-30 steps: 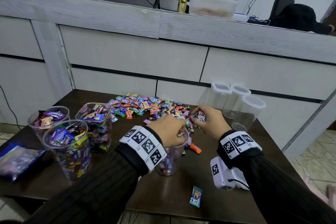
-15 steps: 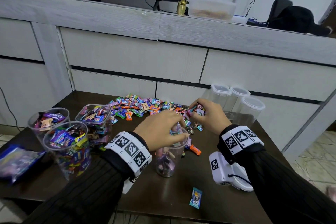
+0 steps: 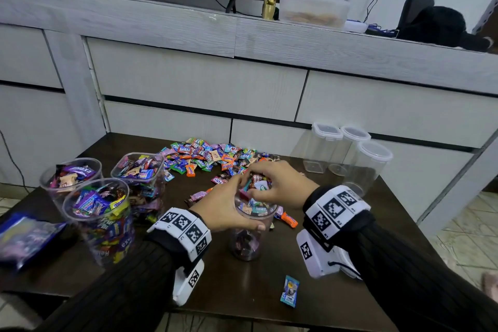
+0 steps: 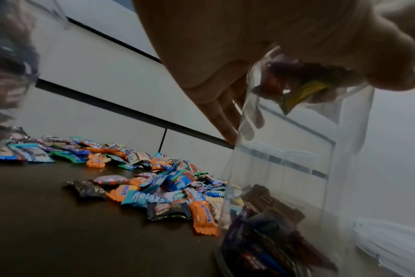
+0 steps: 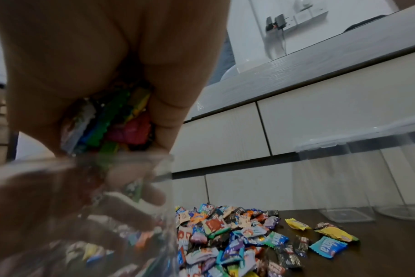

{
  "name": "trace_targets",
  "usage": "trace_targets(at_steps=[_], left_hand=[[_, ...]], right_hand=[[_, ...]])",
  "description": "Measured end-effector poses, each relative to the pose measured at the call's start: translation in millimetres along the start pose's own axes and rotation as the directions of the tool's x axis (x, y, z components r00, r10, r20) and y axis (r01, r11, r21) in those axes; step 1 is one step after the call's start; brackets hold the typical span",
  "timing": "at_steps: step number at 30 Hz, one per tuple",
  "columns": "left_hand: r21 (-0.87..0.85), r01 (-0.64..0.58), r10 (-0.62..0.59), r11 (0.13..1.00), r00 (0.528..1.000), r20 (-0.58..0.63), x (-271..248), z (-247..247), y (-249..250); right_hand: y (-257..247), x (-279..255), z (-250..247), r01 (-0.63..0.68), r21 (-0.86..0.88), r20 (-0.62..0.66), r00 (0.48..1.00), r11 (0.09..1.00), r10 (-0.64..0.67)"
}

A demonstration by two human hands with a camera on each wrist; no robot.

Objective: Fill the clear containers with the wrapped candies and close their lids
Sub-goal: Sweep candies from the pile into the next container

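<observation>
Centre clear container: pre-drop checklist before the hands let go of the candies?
1. Clear round open container upright on the dark table: ok.
2. Mouth uncovered, lid off: ok.
3. Right hand over the mouth, gripping a bunch of wrapped candies: ok.
4. Left hand at the rim, fingers round candies: ok.
5. Room inside; candies lie only at the bottom: ok.
6. This container's lid nearby for closing: cannot tell.
</observation>
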State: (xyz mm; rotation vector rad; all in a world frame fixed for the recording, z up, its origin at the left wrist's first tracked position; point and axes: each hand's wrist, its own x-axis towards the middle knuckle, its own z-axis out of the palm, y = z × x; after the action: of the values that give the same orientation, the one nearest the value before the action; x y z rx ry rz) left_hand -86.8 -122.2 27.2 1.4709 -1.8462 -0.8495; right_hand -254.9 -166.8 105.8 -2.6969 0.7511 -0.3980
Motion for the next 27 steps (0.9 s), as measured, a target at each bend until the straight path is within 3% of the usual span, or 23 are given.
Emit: trace_targets(at_steps=[4, 7, 12, 24, 27], left_hand=[[-0.077, 0.01, -0.016, 0.997, 0.997, -0.07, 1.6, 3.8, -4.1], [-0.147, -0.002, -0.014, 0.989, 0.994, -0.106, 2.5, 7.6, -7.4], [-0.246, -0.036, 0.021, 0.969, 0.998, -0.062, 2.9, 7.7, -9.4], [-0.27, -0.033, 0.03, 0.962, 0.999, -0.013, 2.6, 6.5, -12.4], [-0.335, -0.044, 0.042, 0.941, 0.999, -0.015, 1.9, 9.2, -13.8]], right_hand=[[-1.0, 0.7, 17.3, 0.024, -0.058, 0.044, 0.999, 0.998, -0.021], [-1.3, -2.1, 27.4, 0.073, -0.103, 0.002, 0.997, 0.992, -0.073], [-0.8, -5.8, 30.4, 0.073, -0.082, -0.098, 0.992, 0.994, -0.081], [1.3, -7.8, 33.5, -0.046, 0.007, -0.125, 0.991, 0.999, 0.046], [0.4, -10.8, 35.0, -0.021, 0.025, -0.155, 0.988, 0.999, 0.024]])
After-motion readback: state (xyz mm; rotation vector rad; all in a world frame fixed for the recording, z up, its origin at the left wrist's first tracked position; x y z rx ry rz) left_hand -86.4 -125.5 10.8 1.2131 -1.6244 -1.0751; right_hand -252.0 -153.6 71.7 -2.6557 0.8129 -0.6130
